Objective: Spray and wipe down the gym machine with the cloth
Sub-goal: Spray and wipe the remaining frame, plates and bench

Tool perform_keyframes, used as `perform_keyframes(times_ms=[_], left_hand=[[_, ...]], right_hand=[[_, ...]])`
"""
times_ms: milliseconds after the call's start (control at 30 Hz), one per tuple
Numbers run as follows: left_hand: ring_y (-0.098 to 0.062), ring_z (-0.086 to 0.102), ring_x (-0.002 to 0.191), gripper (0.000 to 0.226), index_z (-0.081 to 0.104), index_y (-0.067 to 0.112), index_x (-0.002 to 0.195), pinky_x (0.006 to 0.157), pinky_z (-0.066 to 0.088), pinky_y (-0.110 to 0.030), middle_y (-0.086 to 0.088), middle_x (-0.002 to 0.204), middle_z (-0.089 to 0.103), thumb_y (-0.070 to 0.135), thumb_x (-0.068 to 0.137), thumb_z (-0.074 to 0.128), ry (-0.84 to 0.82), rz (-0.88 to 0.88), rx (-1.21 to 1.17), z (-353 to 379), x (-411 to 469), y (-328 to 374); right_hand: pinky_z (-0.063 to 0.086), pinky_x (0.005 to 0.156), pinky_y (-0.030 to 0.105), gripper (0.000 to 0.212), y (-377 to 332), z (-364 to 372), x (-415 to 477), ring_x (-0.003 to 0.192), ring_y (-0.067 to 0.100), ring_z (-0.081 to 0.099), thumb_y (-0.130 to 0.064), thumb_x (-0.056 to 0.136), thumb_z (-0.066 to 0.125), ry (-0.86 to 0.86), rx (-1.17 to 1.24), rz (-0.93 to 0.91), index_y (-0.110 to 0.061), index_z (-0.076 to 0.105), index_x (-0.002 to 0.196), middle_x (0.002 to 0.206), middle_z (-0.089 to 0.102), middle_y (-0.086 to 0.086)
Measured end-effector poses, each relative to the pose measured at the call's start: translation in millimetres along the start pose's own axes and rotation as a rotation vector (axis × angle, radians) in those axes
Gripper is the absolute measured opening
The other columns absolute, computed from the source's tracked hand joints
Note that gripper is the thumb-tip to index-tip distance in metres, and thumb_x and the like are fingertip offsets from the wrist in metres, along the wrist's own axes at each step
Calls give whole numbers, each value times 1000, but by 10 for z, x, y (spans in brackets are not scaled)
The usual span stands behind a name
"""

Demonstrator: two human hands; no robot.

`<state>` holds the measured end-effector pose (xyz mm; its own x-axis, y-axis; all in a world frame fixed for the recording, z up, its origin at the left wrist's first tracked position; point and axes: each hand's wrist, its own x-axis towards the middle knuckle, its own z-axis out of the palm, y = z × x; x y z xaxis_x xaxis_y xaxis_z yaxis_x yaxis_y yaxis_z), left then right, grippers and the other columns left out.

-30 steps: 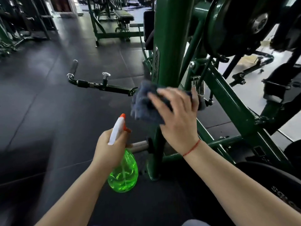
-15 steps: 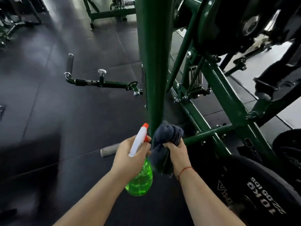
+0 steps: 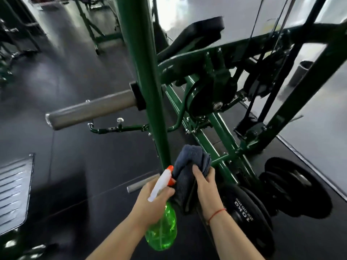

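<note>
In the head view, a green spray bottle (image 3: 162,231) is gripped by the left hand (image 3: 150,201), fingers wrapped round its neck, just before the foot of the gym machine's green upright post (image 3: 148,91). A dark blue cloth (image 3: 189,162) is held bunched in the right hand (image 3: 206,186), fingers curled round it, just right of the post's lower end. Black weight plates (image 3: 293,186) are stacked further right of the post, and a steel sleeve (image 3: 90,111) projects from its left side.

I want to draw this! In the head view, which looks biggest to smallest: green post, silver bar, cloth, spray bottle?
1. green post
2. silver bar and cloth, about alike
3. spray bottle, though the left hand hides part
</note>
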<state>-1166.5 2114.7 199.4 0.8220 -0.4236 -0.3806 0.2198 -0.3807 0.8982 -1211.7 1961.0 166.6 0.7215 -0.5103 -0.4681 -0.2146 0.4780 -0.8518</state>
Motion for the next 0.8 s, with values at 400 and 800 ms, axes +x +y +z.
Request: perform_keyframes(times_ms=[400, 800], left_hand=[[-36, 66, 91, 67, 62, 13, 134, 89, 55, -51, -14, 94, 72, 34, 70, 64, -120, 67, -145, -103, -915, 1387], [-26, 52, 106, 56, 75, 37, 111, 94, 43, -50, -6, 109, 75, 38, 57, 60, -16, 278, -260, -579, -1200, 1980]], right_hand=[[48, 103, 52, 26, -1486, -40, -912, 108, 30, 68, -26, 99, 50, -251, -35, 115, -24, 71, 115, 111, 73, 11], [53, 82, 19, 44, -2169, 387, -1374, 95, 11, 67, 12, 97, 39, -403, -328, -216, -14, 62, 123, 113, 71, 10]])
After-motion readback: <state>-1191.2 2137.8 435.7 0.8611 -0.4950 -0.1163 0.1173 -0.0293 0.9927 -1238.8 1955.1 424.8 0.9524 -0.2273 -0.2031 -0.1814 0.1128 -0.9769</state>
